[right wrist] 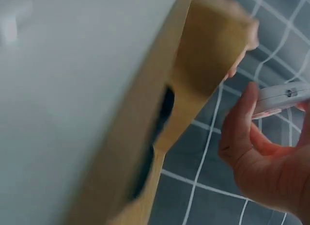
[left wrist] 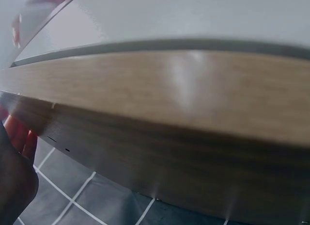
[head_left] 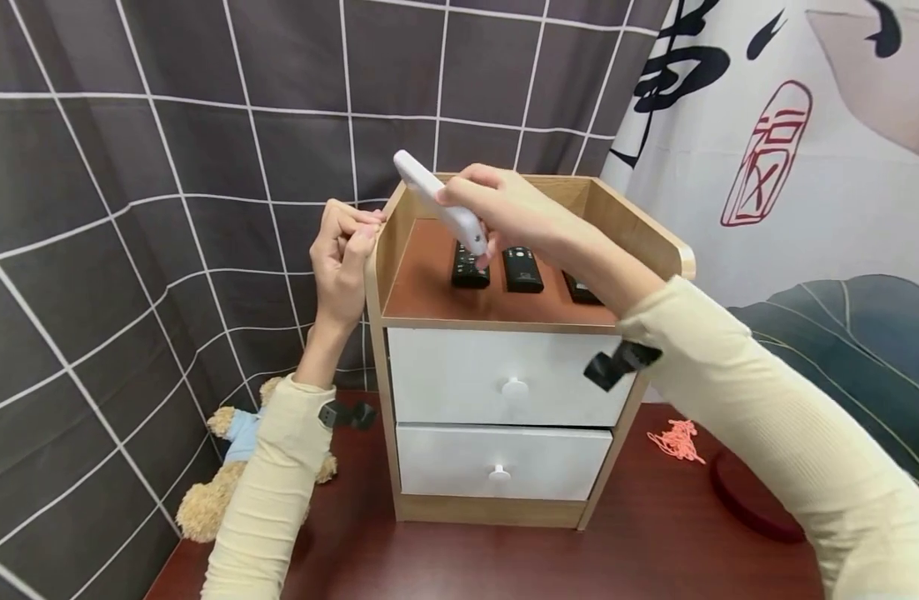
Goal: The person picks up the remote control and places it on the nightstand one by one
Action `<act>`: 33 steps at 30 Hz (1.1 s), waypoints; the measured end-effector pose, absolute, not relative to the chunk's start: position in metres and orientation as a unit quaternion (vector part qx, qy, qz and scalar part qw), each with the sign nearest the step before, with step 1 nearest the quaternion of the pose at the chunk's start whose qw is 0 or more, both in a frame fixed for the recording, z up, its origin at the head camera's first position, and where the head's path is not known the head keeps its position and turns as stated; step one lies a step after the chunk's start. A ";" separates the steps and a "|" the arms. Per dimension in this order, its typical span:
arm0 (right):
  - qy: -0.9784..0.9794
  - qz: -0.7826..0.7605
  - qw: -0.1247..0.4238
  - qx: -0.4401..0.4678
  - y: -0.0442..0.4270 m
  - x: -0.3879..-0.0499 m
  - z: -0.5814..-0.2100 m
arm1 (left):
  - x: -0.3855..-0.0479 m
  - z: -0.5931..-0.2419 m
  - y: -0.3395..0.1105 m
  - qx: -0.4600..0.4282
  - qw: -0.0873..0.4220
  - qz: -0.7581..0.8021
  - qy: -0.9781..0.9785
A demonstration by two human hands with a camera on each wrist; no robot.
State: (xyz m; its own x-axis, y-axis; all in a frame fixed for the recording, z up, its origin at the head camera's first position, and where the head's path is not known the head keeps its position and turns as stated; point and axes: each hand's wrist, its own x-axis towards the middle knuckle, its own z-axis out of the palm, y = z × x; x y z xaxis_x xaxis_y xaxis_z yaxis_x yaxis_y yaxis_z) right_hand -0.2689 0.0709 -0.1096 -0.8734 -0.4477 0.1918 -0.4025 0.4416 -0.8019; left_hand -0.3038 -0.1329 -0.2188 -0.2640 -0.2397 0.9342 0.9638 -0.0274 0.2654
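Note:
My right hand (head_left: 507, 204) holds a slim white remote control (head_left: 440, 200) between thumb and fingers, tilted, above the top tray of a small wooden cabinet (head_left: 534, 323). In the right wrist view the remote's end (right wrist: 283, 96) shows a small round detail. Beneath it, a black remote (head_left: 470, 268) lies on the brown tray surface, with another black remote (head_left: 522, 271) beside it. A third black remote (head_left: 579, 289) is partly hidden by my right forearm. My left hand (head_left: 341, 254) grips the upper edge of the cabinet's left side panel with curled fingers.
Two white drawers with round knobs, an upper drawer (head_left: 459, 375) and a lower drawer (head_left: 452, 462), are closed. A teddy bear (head_left: 242, 437) sits behind my left forearm. Pink string (head_left: 679, 440) and a dark red round object (head_left: 751, 500) lie on the reddish table (head_left: 504, 567) to the right.

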 end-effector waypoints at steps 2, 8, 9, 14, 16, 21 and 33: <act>0.880 -0.410 0.011 -0.241 0.063 -0.279 -0.104 | -0.303 -0.219 -0.135 -0.365 0.484 -0.618 -0.500; 0.953 -0.232 -0.017 -0.193 0.032 -0.298 -0.103 | -0.301 -0.220 -0.139 -0.369 0.484 -0.623 -0.491; 0.964 -0.191 -0.029 -0.182 0.027 -0.300 -0.104 | -0.301 -0.219 -0.139 -0.369 0.484 -0.624 -0.490; 0.984 -0.026 -0.091 -0.152 0.004 -0.306 -0.110 | -0.302 -0.215 -0.137 -0.372 0.479 -0.631 -0.484; 0.984 0.001 -0.091 -0.150 -0.001 -0.307 -0.112 | -0.302 -0.216 -0.136 -0.374 0.476 -0.632 -0.484; 0.988 0.008 -0.048 -0.147 -0.009 -0.307 -0.117 | -0.302 -0.221 -0.133 -0.374 0.473 -0.632 -0.487; 0.991 -0.004 0.004 -0.133 -0.014 -0.300 -0.114 | -0.304 -0.218 -0.134 -0.376 0.486 -0.619 -0.489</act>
